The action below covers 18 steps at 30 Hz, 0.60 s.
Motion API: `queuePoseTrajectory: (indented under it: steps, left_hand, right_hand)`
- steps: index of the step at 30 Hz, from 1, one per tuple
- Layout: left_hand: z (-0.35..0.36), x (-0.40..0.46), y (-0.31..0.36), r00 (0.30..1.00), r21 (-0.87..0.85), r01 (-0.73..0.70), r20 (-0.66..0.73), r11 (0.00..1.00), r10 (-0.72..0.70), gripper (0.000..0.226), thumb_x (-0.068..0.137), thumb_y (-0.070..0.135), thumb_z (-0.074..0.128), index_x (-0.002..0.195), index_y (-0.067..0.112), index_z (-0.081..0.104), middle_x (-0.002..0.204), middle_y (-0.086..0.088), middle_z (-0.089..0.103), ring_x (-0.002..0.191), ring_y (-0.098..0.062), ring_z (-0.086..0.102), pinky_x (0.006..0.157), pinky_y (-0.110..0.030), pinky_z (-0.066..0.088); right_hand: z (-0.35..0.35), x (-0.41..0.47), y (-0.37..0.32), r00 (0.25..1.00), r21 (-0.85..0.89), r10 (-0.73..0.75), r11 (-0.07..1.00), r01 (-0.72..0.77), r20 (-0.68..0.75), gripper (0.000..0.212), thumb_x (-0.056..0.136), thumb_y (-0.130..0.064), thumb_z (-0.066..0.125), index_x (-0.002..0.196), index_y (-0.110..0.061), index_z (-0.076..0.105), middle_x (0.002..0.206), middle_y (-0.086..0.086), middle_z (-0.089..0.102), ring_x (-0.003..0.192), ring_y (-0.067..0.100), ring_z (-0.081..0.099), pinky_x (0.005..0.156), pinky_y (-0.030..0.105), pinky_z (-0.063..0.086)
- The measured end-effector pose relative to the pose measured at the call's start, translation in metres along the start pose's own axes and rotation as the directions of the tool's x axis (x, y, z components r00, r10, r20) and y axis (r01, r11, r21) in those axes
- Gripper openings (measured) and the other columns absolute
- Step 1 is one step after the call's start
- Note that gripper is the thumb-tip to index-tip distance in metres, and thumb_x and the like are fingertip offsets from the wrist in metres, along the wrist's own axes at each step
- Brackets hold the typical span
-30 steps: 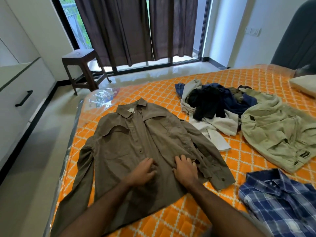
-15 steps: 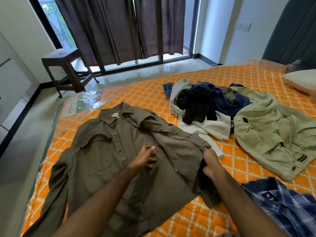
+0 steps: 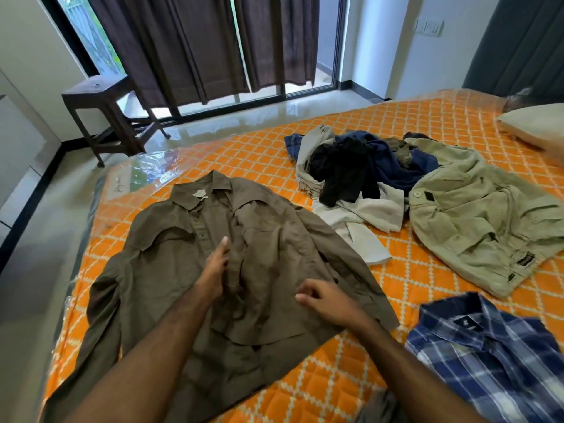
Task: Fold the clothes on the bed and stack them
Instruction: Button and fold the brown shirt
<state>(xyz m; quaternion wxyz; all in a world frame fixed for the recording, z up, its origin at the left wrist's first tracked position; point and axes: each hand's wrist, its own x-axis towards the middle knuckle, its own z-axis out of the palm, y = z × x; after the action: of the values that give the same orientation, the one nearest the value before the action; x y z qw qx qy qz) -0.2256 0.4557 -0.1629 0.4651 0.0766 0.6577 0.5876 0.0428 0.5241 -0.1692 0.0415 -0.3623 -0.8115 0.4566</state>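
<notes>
- The long-sleeved shirt [image 3: 195, 270] lies spread on the bed [image 3: 250, 154], collar toward the window, at the bed's near left part.
- Both hands rest on that shirt: the left hand [image 3: 215, 270] along its button line, the right hand [image 3: 328, 299] on its right half.
- A heap of clothes [image 3: 354, 169] sits beyond and to the right of the shirt.
- The trousers [image 3: 476, 221] lie right of the heap, touching it.
- The checked shirt [image 3: 494, 355] lies at the near right, in front of the trousers.
- The pillow [image 3: 537, 123] is at the far right.
- The stool [image 3: 106, 117] stands on the floor left of the bed, before the curtains [image 3: 195, 44].
</notes>
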Motion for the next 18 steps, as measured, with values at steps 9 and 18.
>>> queuePoseTrajectory:
  steps: [9, 18]
  left_hand:
    - [-0.03, 0.007, -0.038, 0.998, 0.221, -0.016, -0.052, 0.975, 0.028, 0.022, 0.092, 0.018, 0.07, 0.102, -0.001, 0.072, 0.105, -0.023, 0.071, 0.096, -0.031, 0.066, 0.093, -0.048, 0.053]
    - [-0.019, -0.013, -0.04, 0.973, 0.559, -0.23, 0.141, 0.797, 0.182, 0.025, 0.095, 0.023, 0.067, 0.079, 0.004, 0.063, 0.072, -0.01, 0.059, 0.068, -0.019, 0.054, 0.065, -0.031, 0.044]
  right_hand:
    - [0.0, -0.005, 0.041, 0.884, -0.255, 0.218, 0.904, -0.342, -0.414, 0.045, 0.086, -0.045, 0.072, 0.123, -0.029, 0.051, 0.127, -0.003, 0.055, 0.122, 0.024, 0.051, 0.1, 0.046, 0.045]
    - [-0.03, -0.018, 0.051, 0.811, -0.192, 0.175, 0.924, -0.331, -0.558, 0.023, 0.091, -0.014, 0.063, 0.108, -0.024, 0.052, 0.107, 0.0, 0.058, 0.094, 0.021, 0.058, 0.076, 0.04, 0.052]
